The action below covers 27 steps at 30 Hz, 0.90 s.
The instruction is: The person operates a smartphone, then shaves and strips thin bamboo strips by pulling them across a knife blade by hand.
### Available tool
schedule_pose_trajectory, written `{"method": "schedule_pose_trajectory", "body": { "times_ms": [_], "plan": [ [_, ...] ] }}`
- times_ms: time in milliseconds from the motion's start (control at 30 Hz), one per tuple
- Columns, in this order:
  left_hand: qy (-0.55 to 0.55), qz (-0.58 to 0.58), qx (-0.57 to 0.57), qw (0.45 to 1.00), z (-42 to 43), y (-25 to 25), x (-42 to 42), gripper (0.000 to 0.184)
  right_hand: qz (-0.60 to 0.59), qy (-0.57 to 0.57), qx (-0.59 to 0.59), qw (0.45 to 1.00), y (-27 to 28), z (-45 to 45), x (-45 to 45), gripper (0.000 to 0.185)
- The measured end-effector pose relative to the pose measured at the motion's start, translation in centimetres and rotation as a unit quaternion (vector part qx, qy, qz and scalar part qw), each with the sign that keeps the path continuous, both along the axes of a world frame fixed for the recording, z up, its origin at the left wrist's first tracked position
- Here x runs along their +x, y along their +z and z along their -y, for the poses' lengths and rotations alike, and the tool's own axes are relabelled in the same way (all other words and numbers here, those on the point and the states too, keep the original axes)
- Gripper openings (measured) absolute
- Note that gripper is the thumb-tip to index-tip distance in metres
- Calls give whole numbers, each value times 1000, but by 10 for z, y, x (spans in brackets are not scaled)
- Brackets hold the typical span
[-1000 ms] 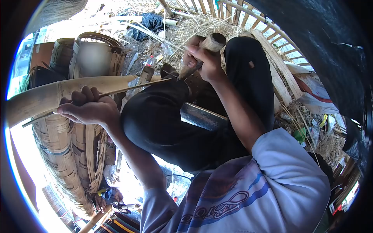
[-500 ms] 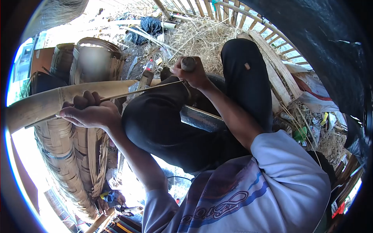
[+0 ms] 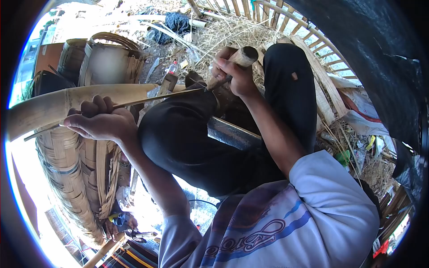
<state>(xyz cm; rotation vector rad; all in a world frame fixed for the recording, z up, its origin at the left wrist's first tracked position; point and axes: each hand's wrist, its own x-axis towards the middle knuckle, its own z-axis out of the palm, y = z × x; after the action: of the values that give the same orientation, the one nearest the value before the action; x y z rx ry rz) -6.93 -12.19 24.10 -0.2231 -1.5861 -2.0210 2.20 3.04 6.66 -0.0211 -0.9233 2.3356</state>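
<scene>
Left grip (image 3: pixel 100 119), at 9 o'clock: fingers curled closed around a thin strip (image 3: pixel 152 98), palm side turned up. Right grip (image 3: pixel 233 73), at 12 o'clock: clenched round a wooden handle (image 3: pixel 245 56), its broad dark-centred end pointing to 1 o'clock and its narrower end slanting down toward 7 o'clock.

Strip location: passes through the left grip, with a short tail showing beyond it toward 8 o'clock. From the same grip the longer portion rises gently toward 2 o'clock, above the bent left knee (image 3: pixel 163 129), and reaches the narrow end of the handle. Firm contact at that point cannot be confirmed at this scale.

Surroundings: a thick bamboo pole (image 3: pixel 44 109) lies just behind the left grip. Woven baskets (image 3: pixel 105 67) stand at 10 o'clock; a long woven piece (image 3: pixel 67 178) extends down at 8 o'clock. A small clear bottle (image 3: pixel 172 68) is noted at 11 o'clock, loose straw (image 3: pixel 243 33) at 12 o'clock, slatted fencing (image 3: pixel 283 17) at 1 o'clock. Dark sheeting (image 3: pixel 380 58) hangs at 2 o'clock. Striped material (image 3: pixel 134 258) sits at 7 o'clock.
</scene>
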Motion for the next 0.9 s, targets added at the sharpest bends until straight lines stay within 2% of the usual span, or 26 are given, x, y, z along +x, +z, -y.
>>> {"method": "schedule_pose_trajectory", "body": {
  "times_ms": [33, 67, 100, 167, 200, 300, 367, 433, 500, 567, 633, 700, 767, 800, 833, 900],
  "plan": [
    [-14, -4, -8, 1000, 4, -1, 1, 36, 30, -6, 16, 999, -5, 4, 3, 13],
    [-16, -3, -7, 1000, 5, -2, 1, 36, 118, -21, 177, 977, -22, 6, 2, 16],
    [-22, -5, -10, 1000, 5, -2, 0, 35, 185, -22, 226, 956, -48, 16, -7, 17],
    [-28, -11, -17, 999, 1, 3, 0, 34, 172, -45, 260, 949, -44, 26, -9, 27],
    [-2, -7, -1, 1000, -2, 3, 0, 34, 168, -44, 259, 950, -44, 24, -11, 27],
    [20, -2, 3, 1000, 5, 1, -2, 35, 72, -34, 123, 989, -10, 5, 2, 27],
    [9, -6, -2, 1000, 10, -3, -4, 35, 32, -14, 41, 999, -8, 3, 2, 11],
    [12, 3, -10, 1000, 10, -2, -4, 35, 89, -37, 142, 985, -31, 12, 0, 20],
    [15, 4, -2, 1000, 7, 0, -4, 35, 108, -71, 149, 980, -48, 8, -15, 14],
    [24, 9, -3, 1000, 9, 2, -4, 35, 133, -62, 75, 986, -36, 0, -19, 14],
    [30, 2, -11, 999, 12, -2, -5, 35, 65, -48, 13, 997, -24, 0, -11, 14],
    [45, 9, -22, 999, 15, -5, -6, 35, 25, -25, 2, 999, -22, 7, -6, 15],
    [49, 4, -21, 999, 14, -5, -6, 35, 120, -49, 168, 977, -56, 18, -11, 17],
    [41, 3, -9, 999, 15, -5, -6, 34, 173, -89, 252, 948, -86, 24, -22, 25],
    [34, 3, -1, 999, 16, -3, -8, 34, 168, -92, 254, 948, -79, 22, -23, 25],
    [43, 1, 3, 999, 13, -2, -9, 34, 172, -48, 164, 970, -55, 19, -17, 22]
  ]
}}
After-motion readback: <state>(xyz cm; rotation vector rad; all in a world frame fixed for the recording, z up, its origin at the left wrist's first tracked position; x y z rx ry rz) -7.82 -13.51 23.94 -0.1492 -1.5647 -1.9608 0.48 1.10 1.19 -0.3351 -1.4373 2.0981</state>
